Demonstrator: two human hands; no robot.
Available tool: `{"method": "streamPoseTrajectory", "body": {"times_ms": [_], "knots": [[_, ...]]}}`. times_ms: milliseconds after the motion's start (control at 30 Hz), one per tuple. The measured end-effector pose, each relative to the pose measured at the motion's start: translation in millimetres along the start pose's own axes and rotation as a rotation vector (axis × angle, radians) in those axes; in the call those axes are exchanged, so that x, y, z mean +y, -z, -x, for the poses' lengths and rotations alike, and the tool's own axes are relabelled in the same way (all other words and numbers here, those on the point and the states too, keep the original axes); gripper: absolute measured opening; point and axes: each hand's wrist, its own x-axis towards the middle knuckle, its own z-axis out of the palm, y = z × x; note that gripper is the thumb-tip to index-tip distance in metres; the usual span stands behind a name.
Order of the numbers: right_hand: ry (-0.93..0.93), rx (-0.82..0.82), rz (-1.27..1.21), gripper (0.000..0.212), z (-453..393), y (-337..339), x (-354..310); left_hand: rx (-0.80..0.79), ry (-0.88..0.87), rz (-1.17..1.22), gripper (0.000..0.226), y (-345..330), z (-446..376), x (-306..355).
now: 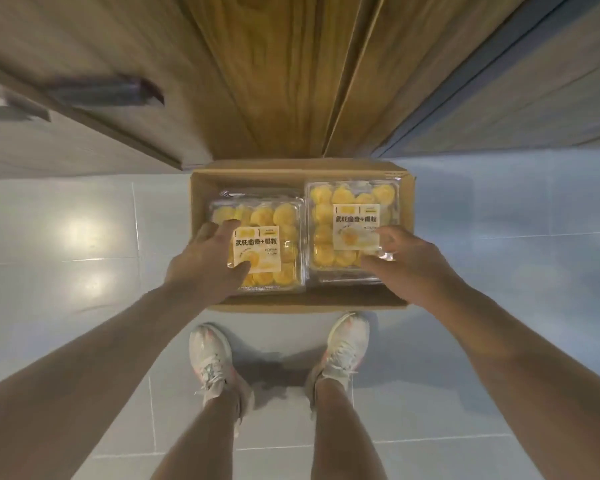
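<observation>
A cardboard box (291,169) sits on the tiled floor (66,271) just ahead of the person's shoes, its long side running left to right. Two clear packs of yellow biscuits lie in it side by side, touching. The left hand (205,265) rests spread across the left pack (278,216), fingers fairly straight and thumb on the label. The right hand (406,261) has its grip curled round the near right corner of the right pack (329,202). Each pack lies straight ahead of its own hand, so neither arm needs to cross over.
</observation>
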Motion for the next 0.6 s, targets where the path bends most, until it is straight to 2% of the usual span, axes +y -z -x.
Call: {"method": "streamPoseTrajectory", "body": {"times_ms": [167,333,400,500,600], "knots": [[-0.140,0.045,-0.100,0.060,-68,-62,42,0.015,0.171,0.139,0.079,-71,-49,-45],[-0.171,0.295,-0.175,0.052,-101,-86,73,0.045,0.248,0.284,0.097,-104,-74,-55],[-0.149,0.372,-0.198,0.055,-105,-92,70,0.039,0.315,0.336,0.100,-106,-82,-50],[-0.127,0.462,-0.194,0.068,-107,-105,60,0.047,0.428,0.392,0.091,-104,-95,-53],[-0.284,0.507,-0.351,0.074,-121,-106,50,0.002,0.462,0.380,0.093,-99,-102,-56]]}}
